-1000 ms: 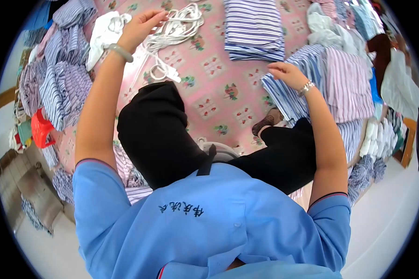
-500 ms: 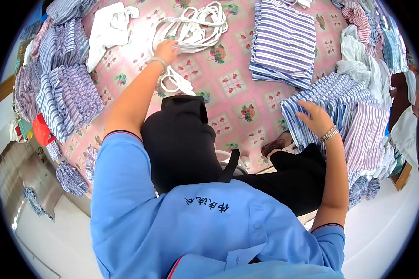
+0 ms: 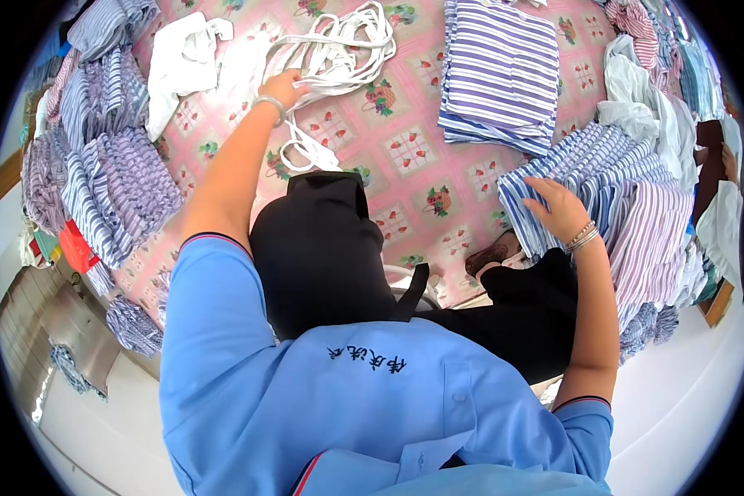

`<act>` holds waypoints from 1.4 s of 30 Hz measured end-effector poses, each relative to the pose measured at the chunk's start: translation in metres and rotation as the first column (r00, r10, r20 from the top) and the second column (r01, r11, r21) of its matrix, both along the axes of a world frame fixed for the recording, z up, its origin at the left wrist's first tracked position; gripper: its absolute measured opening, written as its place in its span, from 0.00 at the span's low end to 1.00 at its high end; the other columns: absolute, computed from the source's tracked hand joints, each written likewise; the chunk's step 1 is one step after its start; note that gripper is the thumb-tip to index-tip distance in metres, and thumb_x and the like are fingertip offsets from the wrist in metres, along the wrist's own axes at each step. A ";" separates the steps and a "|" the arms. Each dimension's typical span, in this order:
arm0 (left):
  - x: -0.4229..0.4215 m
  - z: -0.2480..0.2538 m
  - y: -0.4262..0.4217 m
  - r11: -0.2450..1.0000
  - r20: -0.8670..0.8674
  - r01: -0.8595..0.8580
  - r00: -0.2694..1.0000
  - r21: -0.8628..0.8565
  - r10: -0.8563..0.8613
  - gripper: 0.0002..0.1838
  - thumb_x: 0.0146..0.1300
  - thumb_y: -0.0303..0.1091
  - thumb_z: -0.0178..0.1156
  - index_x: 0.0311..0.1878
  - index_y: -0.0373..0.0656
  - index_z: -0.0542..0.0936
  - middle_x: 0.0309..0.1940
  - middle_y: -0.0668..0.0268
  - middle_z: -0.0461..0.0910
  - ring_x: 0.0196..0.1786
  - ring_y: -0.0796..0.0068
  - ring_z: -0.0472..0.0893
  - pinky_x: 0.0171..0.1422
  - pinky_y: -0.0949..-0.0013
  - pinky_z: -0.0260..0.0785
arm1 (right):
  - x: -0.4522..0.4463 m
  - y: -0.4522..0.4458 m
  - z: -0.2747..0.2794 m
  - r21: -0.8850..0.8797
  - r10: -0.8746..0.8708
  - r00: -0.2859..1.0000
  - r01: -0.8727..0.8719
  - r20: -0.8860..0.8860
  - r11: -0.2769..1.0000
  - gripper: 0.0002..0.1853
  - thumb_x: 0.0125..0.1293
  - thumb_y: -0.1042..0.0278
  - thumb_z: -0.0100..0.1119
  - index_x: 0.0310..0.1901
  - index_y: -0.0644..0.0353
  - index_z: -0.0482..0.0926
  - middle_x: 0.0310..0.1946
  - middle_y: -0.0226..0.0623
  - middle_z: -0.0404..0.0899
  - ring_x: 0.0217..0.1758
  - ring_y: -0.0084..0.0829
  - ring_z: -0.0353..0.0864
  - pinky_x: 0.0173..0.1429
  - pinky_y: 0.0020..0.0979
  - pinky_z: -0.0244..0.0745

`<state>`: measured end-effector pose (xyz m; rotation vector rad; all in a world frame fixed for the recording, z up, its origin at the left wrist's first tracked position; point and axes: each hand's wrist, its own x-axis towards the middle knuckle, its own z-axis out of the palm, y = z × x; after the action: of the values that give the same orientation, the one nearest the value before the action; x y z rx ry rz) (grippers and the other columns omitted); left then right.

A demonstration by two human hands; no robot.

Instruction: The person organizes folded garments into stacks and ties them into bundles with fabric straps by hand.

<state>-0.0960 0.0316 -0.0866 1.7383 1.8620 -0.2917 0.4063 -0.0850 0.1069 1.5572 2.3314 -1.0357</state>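
My left hand (image 3: 283, 88) is at the near edge of a loose coil of white cloth straps (image 3: 359, 62), its fingers closed around a strap. A looped end (image 3: 310, 153) hangs out of the coil toward my knee. My right hand (image 3: 558, 208) rests on a row of folded blue-and-white striped garments (image 3: 516, 194), thumb and fingers apart. Behind it stands a stack of folded purple-and-white striped garments (image 3: 500, 70).
A pink fruit-patterned cloth (image 3: 413, 153) covers the work surface. A white garment (image 3: 182, 66) lies at the far left. Piles of striped clothing (image 3: 132, 169) line the left edge. Folded pink-striped garments (image 3: 648, 240) and pale crumpled cloth (image 3: 636, 107) are on the right.
The view has shifted slightly. My left hand has moved a little toward the left along with the near straps. My right hand stays on the striped garments.
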 end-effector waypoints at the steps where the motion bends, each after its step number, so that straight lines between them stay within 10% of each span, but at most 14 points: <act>1: -0.006 0.006 0.002 1.000 -0.004 0.005 1.000 0.007 -0.005 0.19 0.54 0.46 0.62 0.48 0.50 0.76 0.42 0.59 0.79 0.46 0.59 0.77 0.49 0.63 0.67 | 0.000 -0.001 0.002 0.015 0.005 1.000 -0.005 -0.013 1.000 0.18 0.58 0.62 0.58 0.49 0.61 0.74 0.43 0.46 0.77 0.45 0.46 0.76 0.48 0.38 0.72; 6: -0.013 0.056 0.010 0.977 0.517 -0.196 0.829 -0.086 0.212 0.16 0.59 0.47 0.58 0.37 0.43 0.81 0.27 0.69 0.76 0.32 0.77 0.73 0.43 0.74 0.65 | -0.003 -0.012 0.025 0.057 0.015 1.000 -0.014 -0.018 0.998 0.18 0.58 0.63 0.58 0.49 0.61 0.74 0.42 0.47 0.77 0.45 0.46 0.76 0.48 0.38 0.72; 8: -0.003 0.104 0.015 0.878 0.836 -0.428 0.385 -0.215 0.392 0.13 0.63 0.42 0.55 0.40 0.43 0.79 0.26 0.71 0.76 0.31 0.77 0.74 0.46 0.70 0.68 | -0.007 -0.018 0.039 0.070 0.009 1.000 -0.008 -0.007 0.998 0.18 0.59 0.64 0.57 0.50 0.61 0.73 0.44 0.45 0.77 0.47 0.44 0.76 0.51 0.36 0.71; 11: 0.013 0.195 0.017 0.918 0.877 -0.171 -0.401 -0.357 0.266 0.11 0.66 0.34 0.50 0.47 0.40 0.73 0.29 0.70 0.76 0.37 0.73 0.78 0.57 0.56 0.68 | -0.014 -0.025 0.057 0.124 0.004 0.996 0.006 -0.087 0.992 0.19 0.59 0.62 0.58 0.50 0.61 0.74 0.44 0.46 0.77 0.47 0.44 0.76 0.50 0.36 0.71; 18: 0.144 0.373 -0.076 0.994 0.903 -0.021 -0.421 -0.103 0.085 0.12 0.67 0.31 0.45 0.50 0.38 0.68 0.40 0.69 0.75 0.50 0.72 0.74 0.65 0.53 0.60 | -0.111 -0.036 0.121 0.320 0.015 0.737 0.275 -0.676 0.907 0.22 0.61 0.67 0.58 0.57 0.61 0.70 0.54 0.42 0.73 0.58 0.33 0.72 0.59 0.30 0.66; 21: 0.185 0.398 -0.109 0.986 0.850 0.042 -0.501 -0.162 0.161 0.28 0.62 0.41 0.56 0.63 0.44 0.61 0.43 0.66 0.76 0.49 0.63 0.77 0.60 0.60 0.65 | -0.165 -0.042 0.136 0.401 0.104 0.547 0.460 -0.831 0.792 0.20 0.60 0.63 0.59 0.51 0.65 0.73 0.45 0.43 0.77 0.48 0.32 0.78 0.52 0.29 0.71; 23: 0.185 0.426 -0.123 0.997 0.873 -0.054 -0.487 -0.051 0.018 0.20 0.65 0.41 0.52 0.57 0.44 0.67 0.36 0.69 0.77 0.39 0.74 0.78 0.52 0.64 0.68 | -0.171 -0.045 0.146 -0.269 -0.301 0.370 0.137 -0.879 0.953 0.17 0.60 0.62 0.60 0.46 0.66 0.75 0.35 0.36 0.79 0.39 0.24 0.79 0.44 0.25 0.73; 25: 0.151 0.428 -0.113 0.982 0.808 -0.175 -0.587 -0.070 -0.047 0.17 0.67 0.39 0.48 0.56 0.43 0.67 0.30 0.73 0.73 0.30 0.82 0.72 0.42 0.70 0.68 | -0.155 -0.047 0.144 -0.220 -0.257 0.484 0.133 -0.836 0.966 0.15 0.62 0.58 0.57 0.40 0.62 0.78 0.27 0.27 0.77 0.29 0.17 0.75 0.35 0.22 0.71; 28: 0.077 0.446 -0.104 0.999 0.792 -0.035 -0.611 0.001 -0.022 0.13 0.65 0.29 0.47 0.51 0.35 0.68 0.30 0.69 0.71 0.35 0.75 0.71 0.61 0.58 0.60 | -0.104 -0.047 0.120 -0.055 -0.241 0.651 0.293 -0.720 0.955 0.13 0.65 0.59 0.52 0.40 0.61 0.78 0.23 0.22 0.71 0.24 0.14 0.68 0.31 0.18 0.66; 34: -0.050 0.459 -0.137 0.842 0.825 -0.525 -0.527 -0.128 -0.203 0.09 0.64 0.25 0.47 0.44 0.31 0.70 0.33 0.59 0.73 0.37 0.63 0.73 0.58 0.55 0.63 | -0.017 -0.088 0.128 -0.057 -0.350 0.657 0.424 -0.668 0.904 0.13 0.65 0.57 0.51 0.40 0.59 0.78 0.21 0.20 0.67 0.21 0.12 0.64 0.26 0.17 0.63; 42: -0.182 0.292 -0.114 0.691 0.851 -0.582 -0.516 -0.429 0.093 0.12 0.65 0.29 0.41 0.29 0.35 0.70 0.25 0.59 0.72 0.34 0.65 0.73 0.50 0.60 0.67 | 0.101 -0.152 0.111 -0.317 -0.576 0.732 0.484 -0.364 0.816 0.14 0.64 0.54 0.53 0.33 0.57 0.75 0.12 0.18 0.58 0.13 0.12 0.57 0.18 0.17 0.60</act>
<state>-0.2785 -0.0827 0.2052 0.4181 0.8063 1.5486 0.5077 -0.2367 0.2184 2.1528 1.9318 -1.8790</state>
